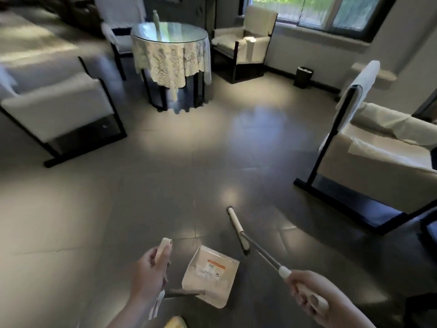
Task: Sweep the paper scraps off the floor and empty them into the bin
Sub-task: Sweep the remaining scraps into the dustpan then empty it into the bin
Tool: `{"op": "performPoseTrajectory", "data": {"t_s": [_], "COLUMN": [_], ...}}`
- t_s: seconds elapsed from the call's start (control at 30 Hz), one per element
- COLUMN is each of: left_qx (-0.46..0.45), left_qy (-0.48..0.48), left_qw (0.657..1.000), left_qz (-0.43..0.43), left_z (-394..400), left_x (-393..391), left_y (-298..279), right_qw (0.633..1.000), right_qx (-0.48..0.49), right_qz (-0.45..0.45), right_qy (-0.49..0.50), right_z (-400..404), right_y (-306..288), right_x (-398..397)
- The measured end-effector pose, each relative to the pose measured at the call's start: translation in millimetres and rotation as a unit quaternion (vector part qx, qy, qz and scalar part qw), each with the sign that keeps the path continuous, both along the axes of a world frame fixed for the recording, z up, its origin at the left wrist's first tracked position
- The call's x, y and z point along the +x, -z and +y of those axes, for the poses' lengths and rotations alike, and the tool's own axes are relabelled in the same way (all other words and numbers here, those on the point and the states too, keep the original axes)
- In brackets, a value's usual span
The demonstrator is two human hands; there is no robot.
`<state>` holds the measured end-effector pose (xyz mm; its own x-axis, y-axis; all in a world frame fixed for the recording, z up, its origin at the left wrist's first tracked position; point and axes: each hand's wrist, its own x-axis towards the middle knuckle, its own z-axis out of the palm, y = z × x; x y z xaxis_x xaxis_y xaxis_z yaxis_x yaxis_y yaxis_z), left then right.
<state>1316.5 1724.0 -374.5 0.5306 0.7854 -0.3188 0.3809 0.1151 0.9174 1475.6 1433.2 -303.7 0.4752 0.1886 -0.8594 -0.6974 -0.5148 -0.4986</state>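
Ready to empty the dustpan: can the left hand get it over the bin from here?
Probably not. The left hand holds the dustpan handle near the person's feet; the bin stands far across open floor by the wall. Nothing blocks the way, but walking comes first.

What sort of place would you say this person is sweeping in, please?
Probably a lounge or sitting room: white armchairs stand around a round glass-topped table with a lace cloth, on a tiled floor beside a window.
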Motion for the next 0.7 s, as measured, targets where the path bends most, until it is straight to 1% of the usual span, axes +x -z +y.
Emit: {"op": "performPoseTrajectory", "data": {"t_s": [0.2, 0.3, 0.43, 0.53, 0.6, 0.7], "left_qx": [0.011, 0.012, 0.002, -0.006, 0.008, 0.053], "left_qy": [-0.050, -0.082, -0.138, -0.187, -0.207, -0.238], "left_qw": [0.999, 0.996, 0.989, 0.981, 0.978, 0.970], "left_qz": [-0.019, -0.032, -0.053, -0.052, -0.035, -0.006], "left_z": [73, 107, 142, 175, 197, 229], "left_x": [-12, -16, -16, -10, -2, 14], "left_y": [-22, -37, -52, -46, -39, -29], "right_qw": [0.997, 0.995, 0.990, 0.982, 0.979, 0.975], "right_qx": [0.018, 0.026, 0.012, -0.007, -0.014, -0.035], "right_qz": [0.043, 0.059, 0.042, 0.009, 0.002, 0.000], "right_qy": [-0.067, -0.077, -0.133, -0.187, -0.201, -0.219], "right_z": [95, 146, 207, 254, 282, 326], "right_y": [7, 7, 0, -1, 6, 17], "right_x": [38, 52, 73, 98, 120, 155]}}
